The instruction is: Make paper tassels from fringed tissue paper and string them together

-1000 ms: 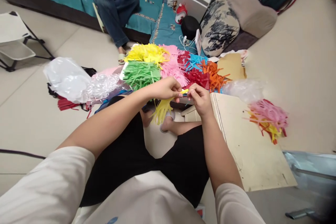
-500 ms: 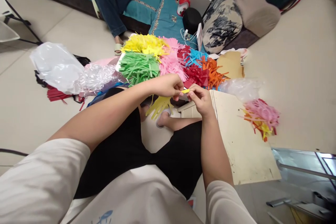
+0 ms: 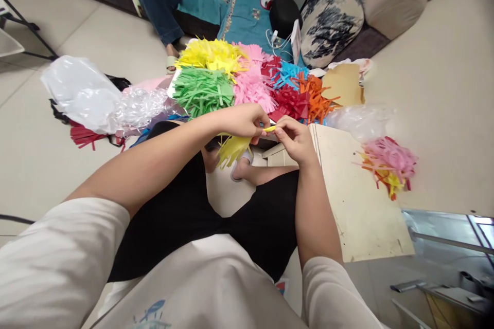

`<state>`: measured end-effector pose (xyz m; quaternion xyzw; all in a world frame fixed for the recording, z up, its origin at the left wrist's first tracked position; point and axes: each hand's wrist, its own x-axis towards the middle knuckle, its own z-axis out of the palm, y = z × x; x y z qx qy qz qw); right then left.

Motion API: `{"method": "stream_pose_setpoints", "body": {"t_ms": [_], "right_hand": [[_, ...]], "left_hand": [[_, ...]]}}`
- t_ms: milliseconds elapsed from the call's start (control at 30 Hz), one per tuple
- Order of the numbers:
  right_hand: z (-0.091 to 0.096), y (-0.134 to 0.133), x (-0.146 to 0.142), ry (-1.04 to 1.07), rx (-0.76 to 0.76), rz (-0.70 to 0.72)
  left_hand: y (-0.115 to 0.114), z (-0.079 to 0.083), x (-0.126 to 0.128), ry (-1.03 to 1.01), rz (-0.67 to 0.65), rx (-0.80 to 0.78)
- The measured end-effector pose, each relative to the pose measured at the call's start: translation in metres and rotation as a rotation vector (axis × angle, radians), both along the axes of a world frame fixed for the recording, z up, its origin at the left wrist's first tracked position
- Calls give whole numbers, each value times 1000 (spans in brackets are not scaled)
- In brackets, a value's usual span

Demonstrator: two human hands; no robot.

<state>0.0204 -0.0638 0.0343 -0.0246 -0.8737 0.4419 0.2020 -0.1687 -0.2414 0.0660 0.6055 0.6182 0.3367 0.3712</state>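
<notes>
The left grip (image 3: 249, 121) and right grip (image 3: 296, 140) pinch a narrow-ended yellow fringe (image 3: 234, 150).

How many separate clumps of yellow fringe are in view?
3: the yellow piece held by the left hand and right hand, the yellow heap beyond the green fringe, and a yellow clump beside the rightmost pink fringe. More may be hidden.
</notes>
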Motion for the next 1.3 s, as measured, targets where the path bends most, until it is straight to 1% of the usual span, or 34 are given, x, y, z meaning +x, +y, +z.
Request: {"method": "stream_pose_setpoints", "body": {"t_ms": [200,367,500,700,867,933,1067,1200,1300], "right_hand": [[-5,-3,-1,-6,-15,-24],[-10,-4,-2,28,-82,-76],[-12,-4,-1,3,-121,-68],[-13,-3,1,-32,-32,-84],[-13,-5,-1,-74,29,-50],[-14,-4,-3,-73,-6,-64],[-15,-1,-4,-65,-156,-125],[-15,-1,-5,-73,-182,-125],[-16,-2,-5,-65,-175,-130]], "left_hand": [[0,-2,-4,54,5,-20],[0,0,-3,56,23,-24],[0,0,-4,83,18,-26],[1,1,-2,111,25,-52],[2,1,2,176,56,-53],[3,1,3,207,73,-51],[3,1,3,190,93,-30],[3,-2,2,180,65,-13],[3,-6,3,211,73,48]]}}
